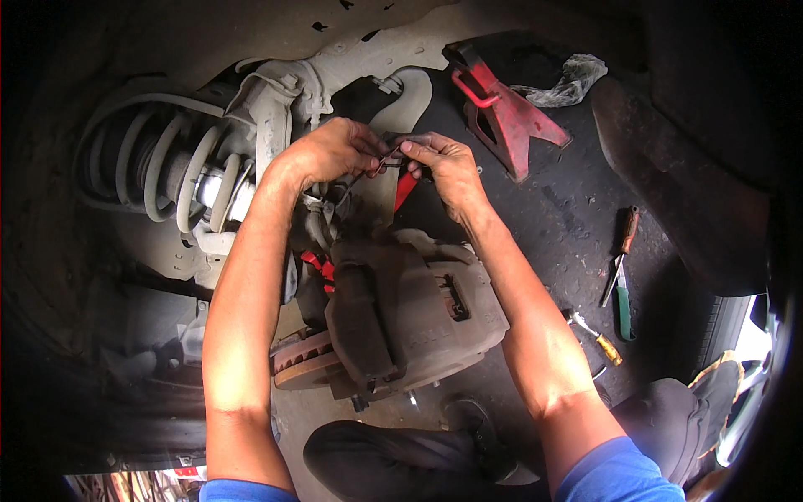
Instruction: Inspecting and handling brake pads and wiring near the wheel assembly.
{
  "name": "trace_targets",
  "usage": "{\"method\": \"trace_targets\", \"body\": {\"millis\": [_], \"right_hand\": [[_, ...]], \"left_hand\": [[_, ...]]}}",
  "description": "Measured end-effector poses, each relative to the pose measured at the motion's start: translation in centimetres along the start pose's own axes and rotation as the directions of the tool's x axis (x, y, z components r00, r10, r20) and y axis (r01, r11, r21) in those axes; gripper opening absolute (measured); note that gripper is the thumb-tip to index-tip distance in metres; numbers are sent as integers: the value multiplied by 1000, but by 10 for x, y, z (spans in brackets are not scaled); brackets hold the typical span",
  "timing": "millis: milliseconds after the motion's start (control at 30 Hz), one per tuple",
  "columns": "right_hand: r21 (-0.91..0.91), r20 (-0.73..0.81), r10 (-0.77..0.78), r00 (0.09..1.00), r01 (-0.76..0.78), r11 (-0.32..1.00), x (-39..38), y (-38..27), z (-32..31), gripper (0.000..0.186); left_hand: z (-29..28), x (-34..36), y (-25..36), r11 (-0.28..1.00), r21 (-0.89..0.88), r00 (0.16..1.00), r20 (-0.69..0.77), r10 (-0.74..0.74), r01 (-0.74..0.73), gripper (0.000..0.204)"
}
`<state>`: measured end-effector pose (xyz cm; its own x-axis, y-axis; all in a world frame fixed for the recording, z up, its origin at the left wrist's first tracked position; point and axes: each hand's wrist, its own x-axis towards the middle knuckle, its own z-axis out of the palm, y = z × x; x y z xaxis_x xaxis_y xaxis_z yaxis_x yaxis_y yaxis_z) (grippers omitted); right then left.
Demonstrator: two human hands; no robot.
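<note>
Both forearms (241,335) are stretched forward from blue sleeves (619,473), nearest the camera, and a dark brake caliper (418,314) is framed between them. At their far ends, a thin dark piece (391,161) is pinched between the fingertips of the left hand (333,152) and the right hand (447,171); each grip is pressed together at thumb and fingers, and the piece's full shape is hidden by them. It is held beyond the caliper's far edge, apart from it, with a gap left between.

On the left, room is narrowed by a pale metal bracket (272,125), seen just beside the left wrist, and by a coil spring (180,176) set along the left forearm. Below the caliper's left side, the rim of a brake disc (309,364) is shown near that forearm.

More room is given on the right, where dark floor (548,226) is seen past the right forearm. Its far part is taken up by a red jack stand (512,121) and crumpled clear plastic (571,82). Nearer, a brown-handled tool (630,230), a green-handled tool (624,311) and a yellow-handled tool (608,350) are laid.
</note>
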<state>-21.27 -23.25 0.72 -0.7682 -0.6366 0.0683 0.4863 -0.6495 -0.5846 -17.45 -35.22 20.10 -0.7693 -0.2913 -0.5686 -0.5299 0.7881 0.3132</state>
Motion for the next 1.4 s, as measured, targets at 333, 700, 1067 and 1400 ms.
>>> {"method": "trace_targets", "body": {"millis": [333,700,1067,1400], "right_hand": [[44,-25,-8,1000,9,999,-3,-3,2,18],[38,-15,29,999,-28,999,-3,-2,0,19],[66,-11,-16,1000,17,998,-2,-2,1,17],[68,-49,25,999,-21,997,-3,-3,2,18]], "left_hand": [[1,-2,5,1000,21,999,-23,-21,22,27],[4,-3,8,1000,6,999,-48,-22,23,28],[4,-3,10,999,19,997,-57,-46,47,28],[5,-6,13,998,36,997,-70,-42,44,27]]}}
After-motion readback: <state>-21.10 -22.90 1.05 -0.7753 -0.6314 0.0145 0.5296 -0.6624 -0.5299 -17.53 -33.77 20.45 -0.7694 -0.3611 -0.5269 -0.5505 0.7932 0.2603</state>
